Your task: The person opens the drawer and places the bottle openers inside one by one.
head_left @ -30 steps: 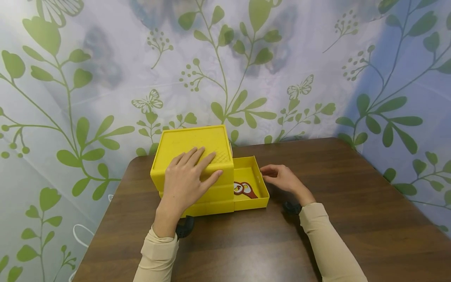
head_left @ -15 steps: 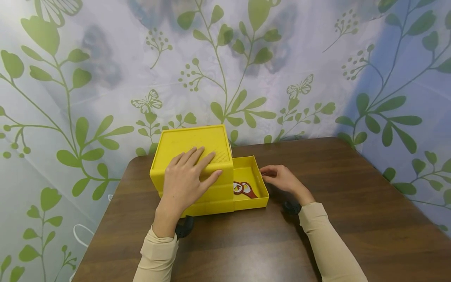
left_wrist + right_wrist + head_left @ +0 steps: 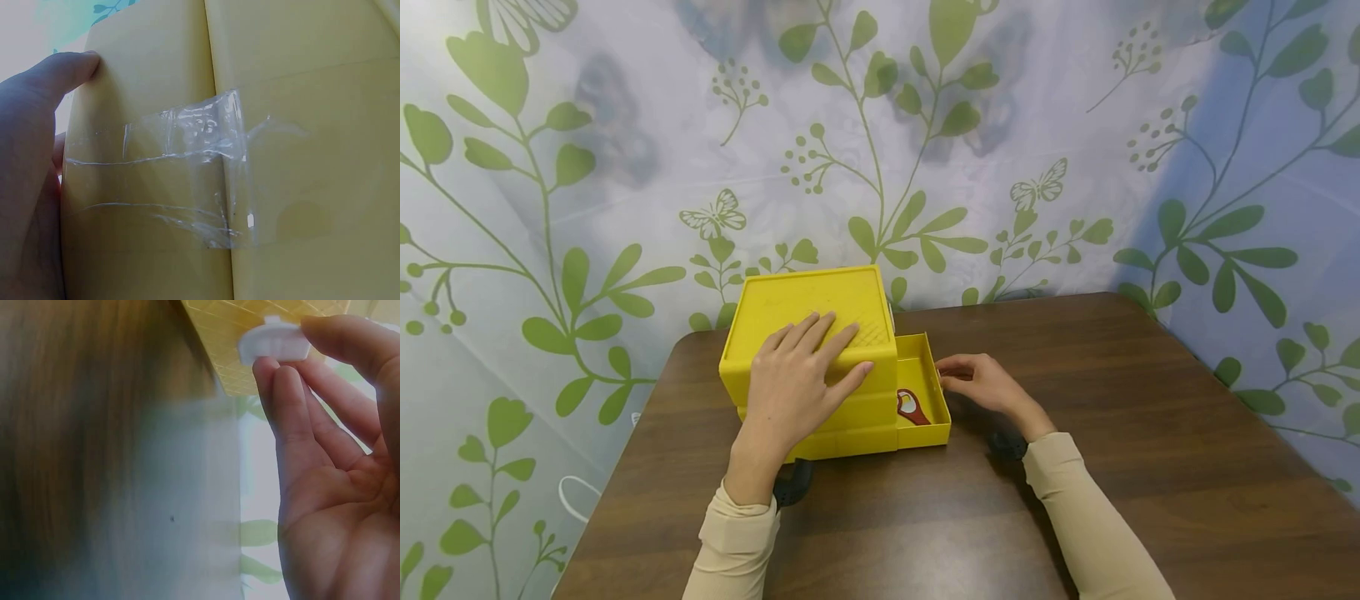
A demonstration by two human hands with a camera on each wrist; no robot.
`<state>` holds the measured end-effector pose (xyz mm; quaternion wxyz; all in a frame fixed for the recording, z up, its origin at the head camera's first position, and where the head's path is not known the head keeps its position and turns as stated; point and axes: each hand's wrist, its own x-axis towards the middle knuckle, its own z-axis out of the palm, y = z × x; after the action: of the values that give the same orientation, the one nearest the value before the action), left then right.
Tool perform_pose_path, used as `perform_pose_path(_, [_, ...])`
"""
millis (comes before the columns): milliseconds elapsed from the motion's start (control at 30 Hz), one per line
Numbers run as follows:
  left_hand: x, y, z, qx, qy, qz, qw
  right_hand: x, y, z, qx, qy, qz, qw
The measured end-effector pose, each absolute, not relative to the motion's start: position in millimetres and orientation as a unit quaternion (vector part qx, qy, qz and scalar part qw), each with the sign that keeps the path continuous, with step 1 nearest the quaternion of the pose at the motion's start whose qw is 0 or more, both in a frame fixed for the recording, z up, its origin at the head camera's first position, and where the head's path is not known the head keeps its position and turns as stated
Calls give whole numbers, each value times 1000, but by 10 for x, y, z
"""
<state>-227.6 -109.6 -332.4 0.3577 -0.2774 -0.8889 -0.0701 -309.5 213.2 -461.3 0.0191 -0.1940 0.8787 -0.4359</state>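
Note:
A yellow drawer box (image 3: 805,304) stands on the table, with a yellow drawer (image 3: 925,436) partly pulled out on its right side. Inside that drawer lies a flat red-and-white thing (image 3: 913,407), partly hidden by the box. My left hand (image 3: 793,379) rests on the box's top with fingers extended; the left wrist view shows its thumb (image 3: 81,67) against the yellow wall. At the drawer's outer face, my right hand (image 3: 988,385) holds a small white handle (image 3: 273,344) between thumb and fingertips.
Clear tape (image 3: 156,153) crosses a seam on the box. The brown wooden table (image 3: 1150,450) extends right and forward. A leaf-patterned curtain (image 3: 1037,100) hangs right behind it. A white cable (image 3: 576,498) is at the left.
Over the last half second the drawer has slid left, further into the box, and my right hand has moved left with it. My left hand has stayed on top.

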Motion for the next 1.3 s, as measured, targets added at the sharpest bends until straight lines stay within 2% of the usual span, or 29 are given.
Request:
perform_pose_path(300, [-2270, -1090, -3315, -275, -893, -69, 349, -3099, 1967, -4611, -220, 865, -451, 31])
perform_pose_path(967, [-2273, -1096, -3312, -282, -883, -71, 368, -3135, 1656, -4630, -238, 859, -452, 28])
perform_pose_path(1300, [-2262, -1099, -3309, -278, -889, -70, 356, -3143, 1548, -4658, -245, 852, -462, 27])
